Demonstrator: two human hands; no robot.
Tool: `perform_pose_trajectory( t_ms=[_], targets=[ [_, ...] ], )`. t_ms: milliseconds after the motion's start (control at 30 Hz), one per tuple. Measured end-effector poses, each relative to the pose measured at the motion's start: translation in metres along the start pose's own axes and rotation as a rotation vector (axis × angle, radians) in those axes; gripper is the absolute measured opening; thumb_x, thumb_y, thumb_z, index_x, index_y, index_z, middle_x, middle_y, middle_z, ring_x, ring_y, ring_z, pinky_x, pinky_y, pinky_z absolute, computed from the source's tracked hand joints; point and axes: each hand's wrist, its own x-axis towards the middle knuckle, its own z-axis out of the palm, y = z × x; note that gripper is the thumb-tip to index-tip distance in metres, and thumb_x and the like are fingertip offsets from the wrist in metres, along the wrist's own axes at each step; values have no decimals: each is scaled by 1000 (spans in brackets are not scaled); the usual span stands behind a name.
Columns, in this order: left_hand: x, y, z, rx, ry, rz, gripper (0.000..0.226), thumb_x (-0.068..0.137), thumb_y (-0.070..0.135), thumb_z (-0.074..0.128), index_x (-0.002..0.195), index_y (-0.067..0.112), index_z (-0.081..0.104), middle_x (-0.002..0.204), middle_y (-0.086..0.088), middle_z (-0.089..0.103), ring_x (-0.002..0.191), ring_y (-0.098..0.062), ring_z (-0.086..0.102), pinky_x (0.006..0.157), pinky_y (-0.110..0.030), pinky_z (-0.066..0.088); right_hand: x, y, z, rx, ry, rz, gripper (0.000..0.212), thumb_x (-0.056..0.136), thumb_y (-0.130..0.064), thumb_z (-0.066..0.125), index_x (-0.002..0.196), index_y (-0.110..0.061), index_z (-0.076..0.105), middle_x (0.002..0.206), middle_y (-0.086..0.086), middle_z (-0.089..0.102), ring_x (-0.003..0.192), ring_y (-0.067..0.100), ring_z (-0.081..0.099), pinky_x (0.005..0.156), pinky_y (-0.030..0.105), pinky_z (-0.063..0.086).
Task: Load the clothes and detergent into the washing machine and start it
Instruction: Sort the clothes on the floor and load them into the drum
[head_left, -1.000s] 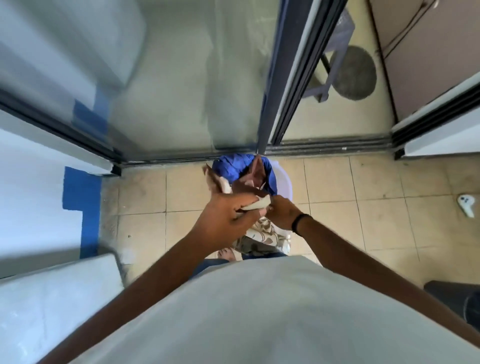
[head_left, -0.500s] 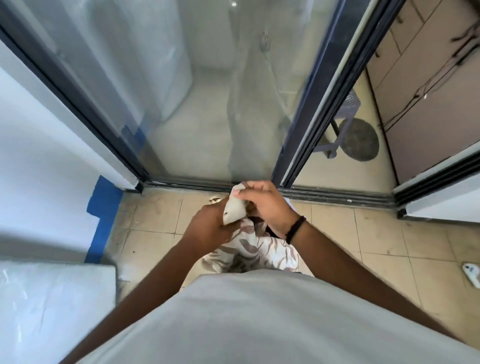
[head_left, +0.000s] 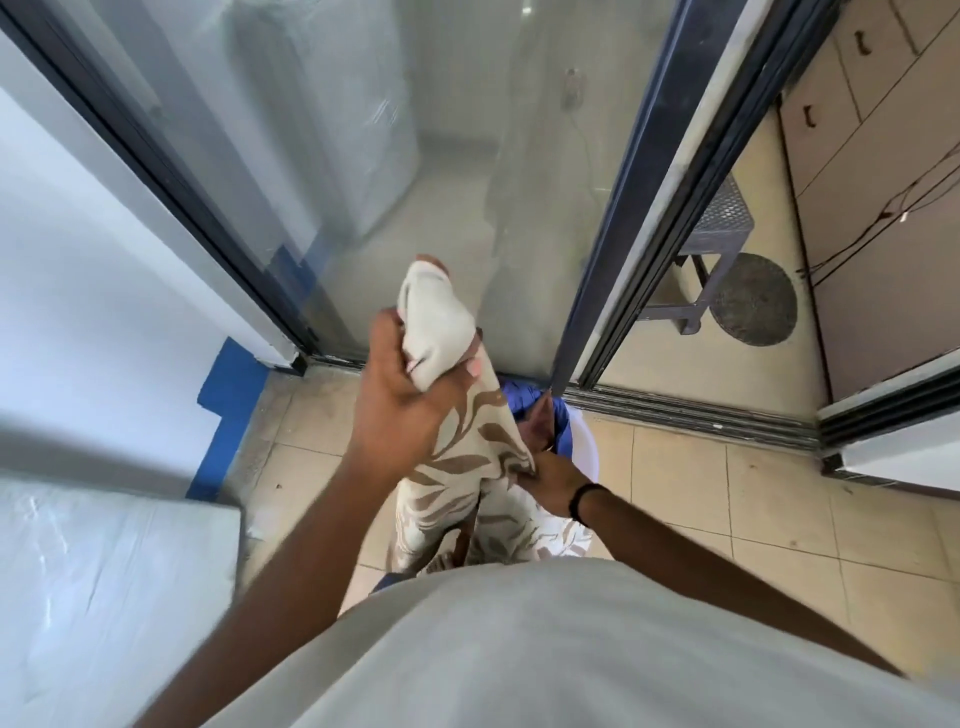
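Note:
A cream cloth with a brown leaf print (head_left: 470, 457) hangs in front of me. My left hand (head_left: 402, 395) grips its bunched top end and holds it high. Lower down, my right hand (head_left: 553, 480) pinches the same cloth near its middle; a black band is on that wrist. Beneath the cloth stands a white bucket (head_left: 584, 447) with blue clothing (head_left: 522, 392) and a brown piece in it. At the lower left is the white, plastic-wrapped top of an appliance (head_left: 104, 597).
A glass sliding door with a dark frame (head_left: 623, 208) stands straight ahead, open at the right. Beyond it are a grey plastic stool (head_left: 719, 228) and a round dark mat (head_left: 753, 306). Beige floor tiles (head_left: 779, 519) spread to the right. A white wall with blue trim is on the left.
My left hand has lifted the cloth's top end higher, pulling the cloth out of the bucket. My right hand has dropped from the top to a lower hold. The view tilted upward.

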Motion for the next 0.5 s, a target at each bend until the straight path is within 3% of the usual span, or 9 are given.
perform_pose_trajectory(
  t_ms=[100, 167, 233, 267, 300, 333, 367, 433, 500],
  targets=[
    [-1, -11, -16, 53, -44, -29, 98, 64, 33, 95, 140, 33, 33, 114, 13, 61, 101, -14, 67, 74, -44, 61, 0, 17, -20, -69, 42, 75, 28, 102, -23, 52, 121, -9, 67, 118, 18, 67, 112, 35, 60, 77, 25, 36],
    [-4, -27, -18, 140, -75, 1, 116, 57, 33, 97, 149, 27, 27, 121, 7, 59, 107, -11, 63, 83, -35, 56, 2, 15, -37, -112, 100, 43, 22, 99, -15, 52, 107, -11, 72, 116, 23, 66, 114, 37, 58, 82, 28, 38],
    [-8, -46, -13, 173, -185, -51, 134, 52, 38, 100, 157, 34, 17, 135, -1, 52, 118, -16, 60, 92, -39, 54, 2, -5, -48, -149, 101, -54, 26, 91, -4, 50, 70, -14, 61, 88, 20, 65, 107, 39, 58, 97, 40, 40],
    [-13, -56, -5, 199, -270, -94, 136, 51, 37, 101, 157, 39, 15, 138, -4, 49, 121, -19, 57, 95, -42, 54, 0, -23, -50, -144, 88, -114, 34, 87, 1, 49, 58, -15, 49, 70, 11, 57, 90, 34, 59, 92, 42, 44],
    [-19, -63, 4, 277, -351, -138, 134, 51, 33, 100, 156, 38, 19, 136, -1, 49, 121, -16, 56, 97, -41, 53, -4, -44, -54, -104, 87, -169, 40, 86, 4, 49, 53, -17, 39, 58, 3, 46, 69, 26, 53, 75, 37, 48],
    [-26, -69, 14, 360, -411, -175, 125, 52, 27, 99, 154, 33, 28, 128, 5, 52, 113, -8, 56, 94, -34, 52, -8, -65, -57, -54, 81, -220, 44, 85, 5, 50, 51, -18, 34, 53, -3, 39, 56, 15, 43, 56, 26, 41],
    [-32, -68, 24, 413, -389, -235, 108, 55, 23, 97, 147, 25, 41, 117, 12, 58, 98, 0, 59, 85, -23, 52, -11, -83, -59, 7, 75, -287, 42, 84, 3, 53, 51, -18, 36, 52, -7, 38, 51, 7, 37, 49, 21, 32],
    [-38, -67, 37, 369, -141, -339, 72, 59, 26, 87, 125, 19, 60, 94, 13, 67, 77, -2, 64, 67, -18, 48, -18, -103, -64, 170, 52, -448, 21, 77, -3, 56, 57, -8, 52, 58, -8, 49, 57, 3, 42, 53, 26, 33],
    [-36, -62, 37, 387, 20, -307, 49, 62, 27, 78, 109, 24, 64, 84, 13, 68, 83, -17, 68, 68, -25, 46, -19, -99, -71, 330, 40, -508, 9, 77, 0, 63, 73, -7, 64, 70, -8, 58, 68, 3, 48, 62, 28, 40]
  ],
)
